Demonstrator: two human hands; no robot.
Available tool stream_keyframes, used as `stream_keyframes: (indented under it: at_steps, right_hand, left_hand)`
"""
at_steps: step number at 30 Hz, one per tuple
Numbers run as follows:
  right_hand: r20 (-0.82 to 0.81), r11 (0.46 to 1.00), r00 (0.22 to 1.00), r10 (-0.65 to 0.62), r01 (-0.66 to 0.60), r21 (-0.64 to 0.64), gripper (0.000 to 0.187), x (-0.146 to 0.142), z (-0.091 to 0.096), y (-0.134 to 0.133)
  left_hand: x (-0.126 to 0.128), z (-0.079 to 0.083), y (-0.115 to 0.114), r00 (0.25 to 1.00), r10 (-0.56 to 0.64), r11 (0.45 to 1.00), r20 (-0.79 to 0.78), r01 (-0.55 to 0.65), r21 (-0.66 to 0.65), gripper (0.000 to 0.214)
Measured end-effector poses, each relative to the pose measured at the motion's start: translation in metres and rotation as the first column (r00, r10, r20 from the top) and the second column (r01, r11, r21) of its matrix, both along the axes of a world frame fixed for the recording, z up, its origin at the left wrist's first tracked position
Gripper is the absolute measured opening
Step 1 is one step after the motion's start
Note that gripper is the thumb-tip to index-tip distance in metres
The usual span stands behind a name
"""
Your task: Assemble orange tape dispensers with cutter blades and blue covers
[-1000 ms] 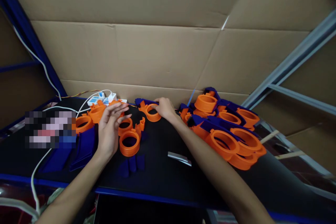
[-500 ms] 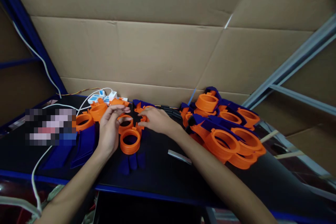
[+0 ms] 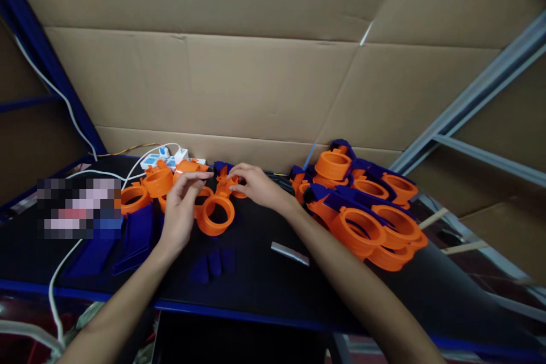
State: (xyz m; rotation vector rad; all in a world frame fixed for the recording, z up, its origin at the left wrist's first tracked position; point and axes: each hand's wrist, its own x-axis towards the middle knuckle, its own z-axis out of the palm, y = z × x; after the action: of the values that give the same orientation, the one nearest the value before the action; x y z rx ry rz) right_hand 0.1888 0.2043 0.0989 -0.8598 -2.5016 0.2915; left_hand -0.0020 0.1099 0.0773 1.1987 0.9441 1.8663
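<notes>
My right hand [image 3: 256,185] is closed in a pinch on the upper tab of an orange ring part [image 3: 216,215], which is tilted just above the black table [image 3: 264,278]. Beside that ring's left side is my left hand [image 3: 181,210], fingers stretched out toward it and holding nothing I can see. More orange rings [image 3: 157,182] lie behind my left hand. Small dark blue pieces [image 3: 213,264] lie on the table in front of both hands.
A big heap of orange rings and blue parts [image 3: 367,210] fills the right of the table. Flat blue pieces [image 3: 132,236] lie at left, with a white power strip [image 3: 164,158] and cables at the back. A small grey strip [image 3: 290,253] lies mid-table. Cardboard walls stand behind.
My right hand drew back from the far edge toward the middle and took hold of the orange ring part, which now sits higher and tilted. My left hand stayed beside it.
</notes>
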Motion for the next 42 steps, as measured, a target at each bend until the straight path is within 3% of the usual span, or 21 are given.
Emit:
stream_keyframes:
  at_steps: [5, 9, 11, 14, 16, 18, 22, 25, 27, 29, 31, 33, 37, 42]
  right_hand:
    - [-0.126, 1.000, 0.992, 0.009, -0.008, 0.013, 0.022, 0.009, 0.020, -0.004]
    - [-0.256, 0.998, 0.966, 0.033, -0.019, 0.056, 0.037, 0.014, 0.042, -0.015]
    - [-0.299, 0.994, 0.953, 0.046, -0.015, 0.105, 0.040, 0.015, 0.052, -0.023]
    - [-0.388, 0.992, 0.915, 0.109, -0.074, 0.104, 0.038, 0.014, 0.061, -0.037]
    - [-0.457, 0.987, 0.876, 0.156, -0.152, 0.045, 0.036, 0.011, 0.062, -0.044]
    - [-0.502, 0.975, 0.845, 0.183, -0.222, -0.017, 0.035, 0.007, 0.060, -0.049]
    - [-0.475, 0.955, 0.860, 0.189, -0.274, -0.116, 0.038, 0.001, 0.053, -0.053]
    - [-0.414, 0.975, 0.908, 0.066, -0.148, -0.168, 0.050, 0.011, 0.048, -0.059]
    - [-0.261, 0.985, 0.963, -0.065, 0.020, -0.172, 0.045, 0.027, 0.041, -0.072]
    - [0.075, 0.977, 0.984, -0.163, 0.172, -0.130, 0.032, 0.049, 0.030, -0.090]
    - [0.434, 0.956, 0.881, -0.191, 0.266, -0.120, 0.029, 0.068, 0.015, -0.111]
    - [0.586, 0.953, 0.787, -0.193, 0.293, -0.080, 0.020, 0.082, -0.002, -0.128]
    - [0.628, 0.955, 0.731, -0.266, 0.287, 0.071, 0.025, 0.086, -0.026, -0.143]
    - [0.626, 0.943, 0.708, -0.327, 0.283, 0.173, 0.025, 0.077, -0.026, -0.146]
  left_hand:
    - [0.001, -0.004, 0.001, 0.982, -0.047, 0.996, -0.185, 0.033, -0.078, 0.026]
    - [0.004, 0.002, -0.006, 0.967, -0.203, 0.962, -0.154, 0.168, -0.214, 0.038]
    - [0.006, 0.008, -0.012, 0.926, -0.377, 0.892, -0.016, 0.359, -0.274, 0.043]
    - [0.008, 0.017, -0.018, 0.747, -0.610, 0.712, 0.266, 0.663, -0.231, 0.040]
    - [0.008, 0.021, -0.018, 0.631, -0.678, 0.632, 0.376, 0.762, -0.141, 0.044]
    - [0.007, 0.022, -0.017, 0.581, -0.693, 0.607, 0.427, 0.789, -0.090, 0.050]
    - [0.004, 0.019, -0.012, 0.657, -0.612, 0.667, 0.440, 0.728, -0.158, 0.040]
    - [0.001, 0.014, -0.009, 0.731, -0.522, 0.730, 0.439, 0.649, -0.213, 0.035]
    - [-0.001, 0.012, -0.007, 0.760, -0.460, 0.770, 0.459, 0.599, -0.221, 0.031]
    - [0.000, 0.011, -0.007, 0.779, -0.391, 0.804, 0.491, 0.548, -0.230, 0.027]
    - [0.002, 0.012, -0.007, 0.787, -0.336, 0.819, 0.518, 0.516, -0.252, 0.026]
    - [0.004, 0.013, -0.009, 0.803, -0.318, 0.824, 0.504, 0.498, -0.272, 0.026]
    - [0.007, 0.013, -0.010, 0.865, -0.316, 0.857, 0.389, 0.437, -0.273, 0.028]
    - [0.008, 0.014, -0.011, 0.893, -0.330, 0.859, 0.307, 0.419, -0.294, 0.028]
